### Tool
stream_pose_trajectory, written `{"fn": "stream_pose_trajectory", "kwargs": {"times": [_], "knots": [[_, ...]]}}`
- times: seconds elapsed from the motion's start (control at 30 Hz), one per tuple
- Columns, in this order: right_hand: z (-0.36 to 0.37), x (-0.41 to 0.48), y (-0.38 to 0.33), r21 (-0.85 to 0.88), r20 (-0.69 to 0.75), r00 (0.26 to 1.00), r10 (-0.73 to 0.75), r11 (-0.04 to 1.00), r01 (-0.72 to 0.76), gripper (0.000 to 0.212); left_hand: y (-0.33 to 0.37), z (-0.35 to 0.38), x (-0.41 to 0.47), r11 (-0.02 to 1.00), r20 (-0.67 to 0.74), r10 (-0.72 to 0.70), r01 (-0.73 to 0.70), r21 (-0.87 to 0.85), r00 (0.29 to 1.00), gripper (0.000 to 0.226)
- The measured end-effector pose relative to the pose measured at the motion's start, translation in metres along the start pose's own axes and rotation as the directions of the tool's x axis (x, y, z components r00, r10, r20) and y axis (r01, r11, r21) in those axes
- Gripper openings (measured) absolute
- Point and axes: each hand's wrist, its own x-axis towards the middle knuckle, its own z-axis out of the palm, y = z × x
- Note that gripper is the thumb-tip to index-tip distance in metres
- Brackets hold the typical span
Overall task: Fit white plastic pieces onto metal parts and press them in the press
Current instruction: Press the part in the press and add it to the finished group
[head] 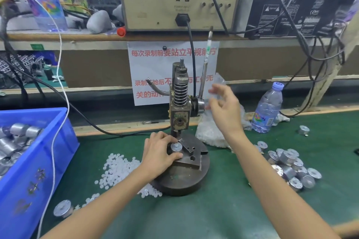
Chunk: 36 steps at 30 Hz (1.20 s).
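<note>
Green-matted table (223, 209) below a cluttered shelf, with a hand press (179, 103) at its centre. I see the left grip (161, 151) curled round a small metal part (175, 148) seated on the press's fixture plate (189, 158), thumb on the near side and fingers on the far side. A white plastic piece (176, 144) sits on the part's top face, below the ram. The right grip (223, 106) hangs raised just beside the lever (203, 75), fingers loosely spread and blurred, holding nothing that I can make out. I judge the metal part rigid, smooth and fairly heavy for its size, best held by its round wall. The white piece looks light, slick and easily knocked askew, so fingers belong off the top. Loose white pieces (116, 167) lie left of the base, and more metal parts (289, 167) lie to the right.
</note>
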Motion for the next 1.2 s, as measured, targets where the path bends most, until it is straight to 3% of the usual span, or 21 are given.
{"fn": "stream_pose_trajectory", "kwargs": {"times": [0.07,0.13,0.2,0.53,0.77,0.9,1.1,1.2], "knots": [[-0.011,-0.007,0.022,-0.173,0.149,0.987,0.055,0.984,-0.029,0.020,0.006,-0.003,-0.009,0.998,-0.029,0.058,-0.058,0.014,0.998,0.041],[-0.020,-0.014,0.040,-0.368,0.365,0.918,0.159,0.930,-0.015,0.013,0.018,0.002,-0.023,0.979,-0.040,0.203,-0.204,-0.022,0.978,0.038],[-0.027,-0.020,0.053,-0.459,0.439,0.867,0.236,0.888,-0.009,0.011,0.038,0.011,-0.033,0.946,-0.002,0.318,-0.318,-0.059,0.948,0.037],[-0.123,-0.032,0.080,-0.628,0.331,0.863,0.382,0.771,-0.100,0.019,0.144,0.065,0.014,0.937,0.122,0.272,-0.234,-0.259,0.955,0.038],[-0.188,-0.019,0.097,-0.675,0.108,0.926,0.362,0.710,-0.199,0.015,0.207,0.110,0.058,0.939,0.238,0.285,-0.220,-0.263,0.928,0.032],[-0.202,-0.018,0.109,-0.693,0.067,0.925,0.375,0.684,-0.228,0.014,0.221,0.130,0.068,0.944,0.266,0.237,-0.157,-0.290,0.934,0.033],[-0.204,-0.019,0.120,-0.681,0.075,0.917,0.391,0.692,-0.239,0.013,0.219,0.129,0.078,0.963,0.436,0.241,-0.158,-0.218,0.867,0.050],[-0.200,-0.014,0.120,-0.665,0.071,0.922,0.380,0.707,-0.240,0.014,0.215,0.118,0.077,0.961,0.443,0.252,-0.169,-0.218,0.860,0.064]]}}
